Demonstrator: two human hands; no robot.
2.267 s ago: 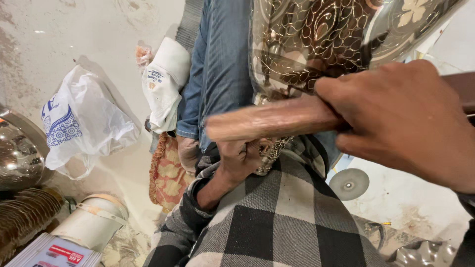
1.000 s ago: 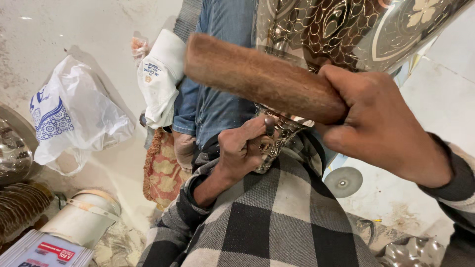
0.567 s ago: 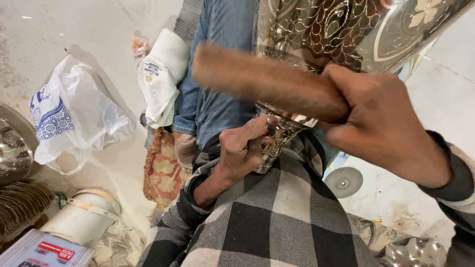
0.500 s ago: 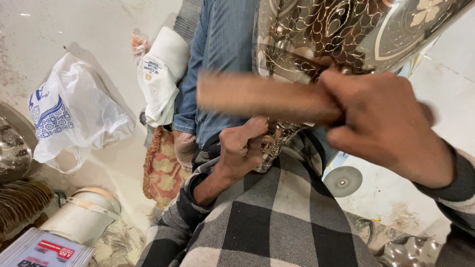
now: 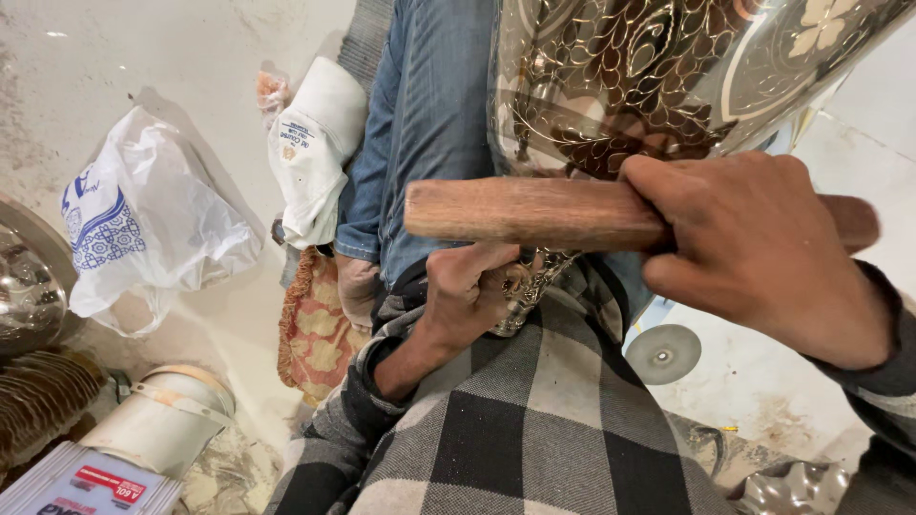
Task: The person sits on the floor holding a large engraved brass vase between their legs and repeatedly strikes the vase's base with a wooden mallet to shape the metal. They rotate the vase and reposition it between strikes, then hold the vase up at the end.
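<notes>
At far left, against the picture edge, sat a rounded shiny metal vessel (image 5: 27, 296), with a stack of ribbed brown discs (image 5: 43, 405) below it. Lower left corner: a flat blue-and-red printed box (image 5: 81, 484), touching a white plastic tub (image 5: 164, 420) lying on its side. Above these, on the pale stained floor (image 5: 172, 57), lay a crumpled white plastic bag with blue pattern (image 5: 143, 224). Next to the right: a smaller white bag with blue print (image 5: 310, 153), resting against a leg in blue denim (image 5: 420, 124); below it, a red-and-cream patterned cloth with fringe (image 5: 315, 334).

Centre: the left hand (image 5: 468, 296), emerging from a black-and-grey checked sleeve (image 5: 534, 420), was clenched around the narrow ornate metal foot (image 5: 520, 291) of a large engraved silver-and-copper vessel with floral pattern (image 5: 658, 86). That vessel filled the upper right, pressed against the denim leg and held over the person's lap.

Right of centre: a smooth brown wooden mallet-like stick (image 5: 534, 212) lay roughly level across the lower part of the vessel; whether it touched the metal could not be told. The right hand (image 5: 763, 253) was closed tightly around its right portion, the stick's far end slightly blurred beyond the knuckles.

Lower right: a small round grey disc (image 5: 663, 353) on the floor, and a dented shiny metal piece (image 5: 792, 488) at the bottom edge.
</notes>
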